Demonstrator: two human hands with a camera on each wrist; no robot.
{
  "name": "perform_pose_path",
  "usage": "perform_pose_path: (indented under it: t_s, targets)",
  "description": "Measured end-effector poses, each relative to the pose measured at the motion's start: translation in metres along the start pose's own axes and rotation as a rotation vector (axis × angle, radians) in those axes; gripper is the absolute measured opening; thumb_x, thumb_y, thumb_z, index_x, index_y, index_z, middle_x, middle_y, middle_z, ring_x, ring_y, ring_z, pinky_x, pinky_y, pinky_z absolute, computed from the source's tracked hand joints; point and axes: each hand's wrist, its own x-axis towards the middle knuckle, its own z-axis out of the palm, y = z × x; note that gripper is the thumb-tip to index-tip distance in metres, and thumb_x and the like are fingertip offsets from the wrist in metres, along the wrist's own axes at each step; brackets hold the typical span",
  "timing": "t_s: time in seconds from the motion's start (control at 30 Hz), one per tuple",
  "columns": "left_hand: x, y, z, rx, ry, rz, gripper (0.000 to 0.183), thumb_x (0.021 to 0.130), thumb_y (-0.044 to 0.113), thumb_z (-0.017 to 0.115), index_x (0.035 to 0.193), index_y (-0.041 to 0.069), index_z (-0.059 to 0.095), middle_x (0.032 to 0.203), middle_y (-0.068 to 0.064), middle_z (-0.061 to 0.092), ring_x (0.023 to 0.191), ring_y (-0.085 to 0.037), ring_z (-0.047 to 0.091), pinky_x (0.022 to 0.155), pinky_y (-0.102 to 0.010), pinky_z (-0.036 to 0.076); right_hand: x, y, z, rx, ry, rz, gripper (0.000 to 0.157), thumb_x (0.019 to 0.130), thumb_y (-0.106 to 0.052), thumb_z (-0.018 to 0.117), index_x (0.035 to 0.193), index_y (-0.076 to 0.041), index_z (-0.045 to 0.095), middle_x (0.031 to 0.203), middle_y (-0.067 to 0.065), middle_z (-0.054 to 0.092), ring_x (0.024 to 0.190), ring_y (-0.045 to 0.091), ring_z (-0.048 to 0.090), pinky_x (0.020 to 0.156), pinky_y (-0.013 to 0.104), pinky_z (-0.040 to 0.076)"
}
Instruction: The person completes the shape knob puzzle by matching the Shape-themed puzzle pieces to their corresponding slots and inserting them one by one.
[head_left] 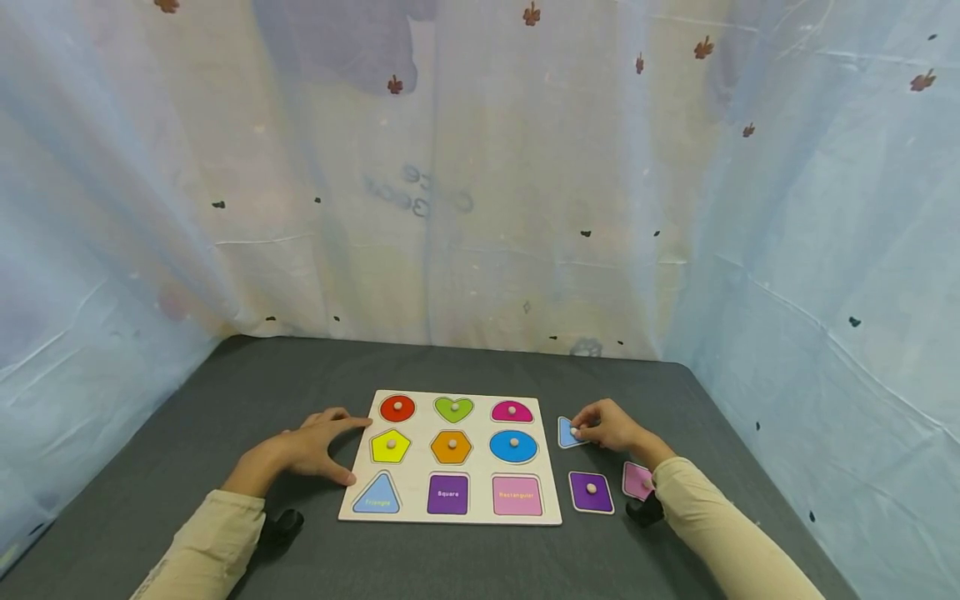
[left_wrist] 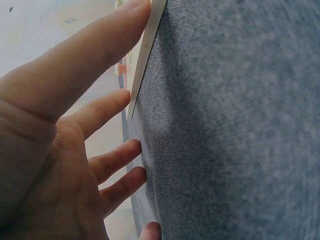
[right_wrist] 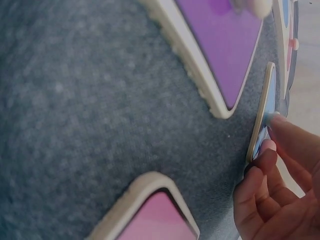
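A white wooden shape puzzle board (head_left: pixel 480 417) lies on the table. My left hand (head_left: pixel 318 447) touches its left edge with thumb and index finger spread, the fingers (left_wrist: pixel 107 112) fairly straight. Right of the board, my right hand (head_left: pixel 611 425) pinches the knob of a blue triangle puzzle piece (head_left: pixel 567 433), whose rim is near the cloth in the right wrist view. The fingers hide part of that piece. Closer to me lie a purple square piece (head_left: pixel 592 493) and a pink rectangle piece (head_left: pixel 636 481), partly hidden by the right wrist.
Knobbed shapes, such as the red circle (head_left: pixel 397 407) and orange hexagon (head_left: pixel 451 447), sit in the board's two far rows. Its near row shows printed triangle (head_left: pixel 377 496), square and rectangle spaces. Dark grey cloth (head_left: pixel 450 567) covers the table; pale curtains (head_left: pixel 480 250) hang around it.
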Motion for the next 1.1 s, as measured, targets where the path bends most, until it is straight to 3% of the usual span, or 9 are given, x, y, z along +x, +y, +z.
perform_pose_path:
  t_s: [0.4,0.8,1.1]
  targets:
    - [0.001,-0.001,0.001,-0.005,0.000,0.007,0.098,0.071,0.049,0.089,0.153,0.021,0.044,0.148,-0.019,0.039,0.133,-0.046,0.037,0.094,-0.088,0.025,0.001,0.000,0.000,-0.025,0.026,-0.010,0.012,0.094,-0.005,0.069,0.099,0.006,0.072,0.087,0.012,0.068,0.071,0.012,0.053,0.056,0.026,0.047]
    - [-0.001,0.001,-0.001,-0.010,-0.004,0.010,0.098,0.071,0.048,0.089,0.153,0.021,0.044,0.148,-0.019,0.039,0.134,-0.047,0.036,0.094,-0.090,0.022,0.003,-0.014,0.007,-0.040,0.083,-0.030,0.013,0.095,-0.009,0.069,0.100,0.002,0.074,0.092,0.013,0.070,0.079,0.016,0.057,0.066,0.027,0.050]
    - [-0.001,0.000,0.000,-0.002,-0.001,0.001,0.097,0.071,0.049,0.089,0.153,0.022,0.044,0.149,-0.019,0.038,0.135,-0.047,0.036,0.094,-0.089,0.024,0.003,-0.026,0.013,-0.019,0.077,-0.049,0.016,0.096,-0.013,0.069,0.102,0.001,0.074,0.093,0.012,0.069,0.080,0.015,0.057,0.067,0.025,0.049]
